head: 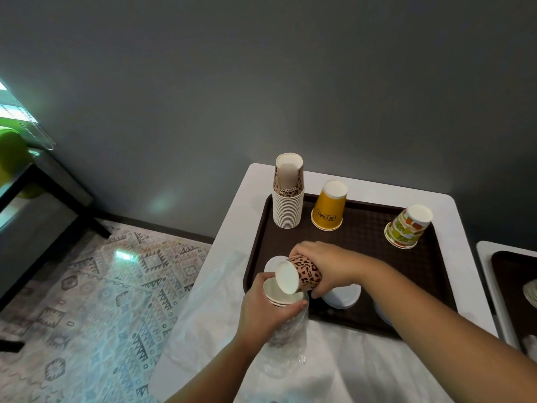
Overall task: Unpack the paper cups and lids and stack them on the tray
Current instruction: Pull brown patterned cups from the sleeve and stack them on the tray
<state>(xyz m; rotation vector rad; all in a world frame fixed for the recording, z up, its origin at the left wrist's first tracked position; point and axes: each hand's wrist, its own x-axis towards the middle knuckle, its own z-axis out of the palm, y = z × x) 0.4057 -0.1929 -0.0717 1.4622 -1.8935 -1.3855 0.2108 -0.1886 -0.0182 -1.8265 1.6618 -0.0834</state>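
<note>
My left hand (pixel 263 311) grips a clear plastic sleeve (pixel 286 341) holding a few nested paper cups (pixel 280 292), over the near left edge of the brown tray (pixel 363 228). My right hand (pixel 327 264) holds one leopard-print cup (pixel 303 274) on its side, base toward me, just above the sleeve's open end. A tall upside-down stack of leopard cups (pixel 288 196) stands at the tray's far left. White lids (pixel 341 296) lie on the tray under my right wrist.
An upside-down yellow cup (pixel 328 206) and a fruit-print cup (pixel 408 226) stand at the tray's back. Loose clear plastic wrap (pixel 209 309) lies on the white table (pixel 453 257) at left. A second tray (pixel 514 274) sits on a table at right. Patterned floor lies left.
</note>
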